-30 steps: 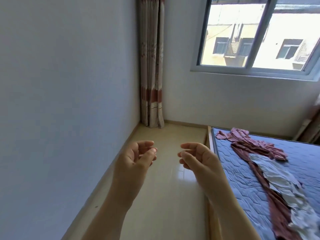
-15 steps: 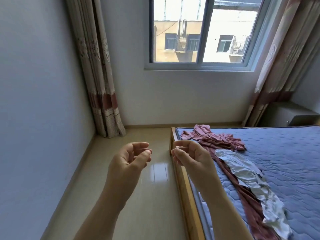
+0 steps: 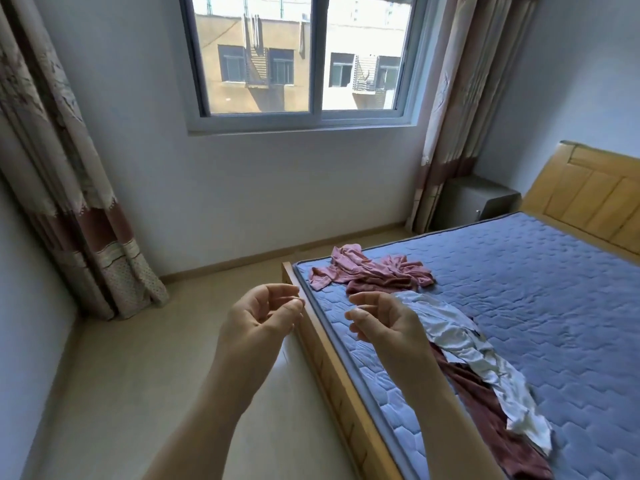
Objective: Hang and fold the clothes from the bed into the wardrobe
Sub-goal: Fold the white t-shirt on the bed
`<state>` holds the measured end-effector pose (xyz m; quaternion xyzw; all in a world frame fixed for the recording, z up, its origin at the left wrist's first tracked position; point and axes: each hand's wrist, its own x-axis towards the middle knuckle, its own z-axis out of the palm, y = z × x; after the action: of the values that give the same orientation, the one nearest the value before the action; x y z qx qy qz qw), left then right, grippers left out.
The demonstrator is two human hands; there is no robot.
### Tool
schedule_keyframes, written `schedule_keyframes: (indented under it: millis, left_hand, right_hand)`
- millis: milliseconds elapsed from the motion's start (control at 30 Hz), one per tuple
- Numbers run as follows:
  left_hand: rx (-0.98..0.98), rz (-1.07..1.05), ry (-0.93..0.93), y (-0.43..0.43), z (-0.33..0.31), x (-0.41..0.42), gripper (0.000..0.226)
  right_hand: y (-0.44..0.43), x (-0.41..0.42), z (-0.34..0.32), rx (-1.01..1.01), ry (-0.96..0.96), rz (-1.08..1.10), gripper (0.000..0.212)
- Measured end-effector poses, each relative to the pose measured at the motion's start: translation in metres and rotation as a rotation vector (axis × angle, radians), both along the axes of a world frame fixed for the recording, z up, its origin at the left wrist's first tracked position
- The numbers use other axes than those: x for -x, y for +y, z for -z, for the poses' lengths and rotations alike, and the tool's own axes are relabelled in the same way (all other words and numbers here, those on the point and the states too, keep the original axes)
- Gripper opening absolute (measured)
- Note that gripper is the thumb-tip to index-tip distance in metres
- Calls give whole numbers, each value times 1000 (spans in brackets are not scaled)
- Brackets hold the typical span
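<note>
A crumpled pink garment lies near the corner of the blue quilted mattress. A dark red garment trails from it along the bed's near side, with a white garment lying over it. My left hand is raised over the floor just left of the bed's wooden edge, fingers curled and apart, holding nothing. My right hand hovers above the mattress edge, close to the white garment's upper end, also curled, apart and empty. No wardrobe is in view.
The wooden bed frame runs diagonally between my hands. A headboard and a grey bedside cabinet stand at the right. Curtains flank the window. Pale floor stretches left of the bed.
My view has swung to the right, bringing the whole window, the bed and the headboard into sight. Both hands stay raised and empty in the same curled pose.
</note>
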<state>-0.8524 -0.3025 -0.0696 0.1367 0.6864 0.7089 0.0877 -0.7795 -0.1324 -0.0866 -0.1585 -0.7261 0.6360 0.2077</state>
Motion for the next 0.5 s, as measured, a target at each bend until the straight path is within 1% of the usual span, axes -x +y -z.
schedule_keyframes:
  millis: [233,333,500]
  left_hand:
    - [7,195,-53,32,1,88,12]
    - [8,268,-93,55,7,115,12]
    - [21,334,-85,112,15,166,11]
  right_hand:
    - [14,50,7,46,-83,170,13]
    - [34,66,12,54,-116,236,11]
    - [83,104,23,70,-122,320,10]
